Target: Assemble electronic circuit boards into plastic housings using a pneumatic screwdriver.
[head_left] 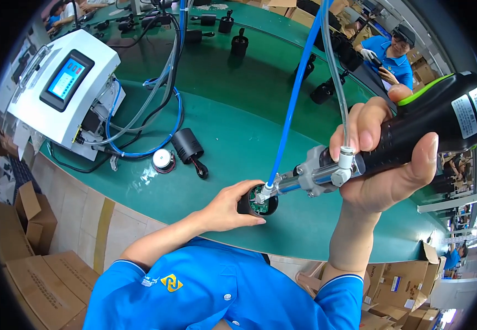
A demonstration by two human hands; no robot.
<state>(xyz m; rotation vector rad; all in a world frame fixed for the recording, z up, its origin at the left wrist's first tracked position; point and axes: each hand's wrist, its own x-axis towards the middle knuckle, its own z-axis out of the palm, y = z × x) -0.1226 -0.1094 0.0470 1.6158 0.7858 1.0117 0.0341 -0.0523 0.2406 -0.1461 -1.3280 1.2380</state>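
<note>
My left hand (225, 206) wraps its thumb and fingers around a black round housing (273, 208) at the bench's near edge. Inside its open top shows a green circuit board (260, 208). My right hand (384, 186) grips a black power screwdriver (434, 113) with a green strip. Its metal front (315, 175) slants down to the left, and the tip end is at the housing's mouth; whether it touches a screw is hidden. A blue hose (292, 113) and a clear hose (336, 77) join the metal front from above.
On the green bench (222, 129), a white machine (43, 118) with a screen stands left. Nearer lie a black cylinder (187, 144) with a looped end and a small round speaker-like part (163, 160). Several black units line the far side. Across stands a co-worker (395, 60); cartons (51, 289) fill the lower left.
</note>
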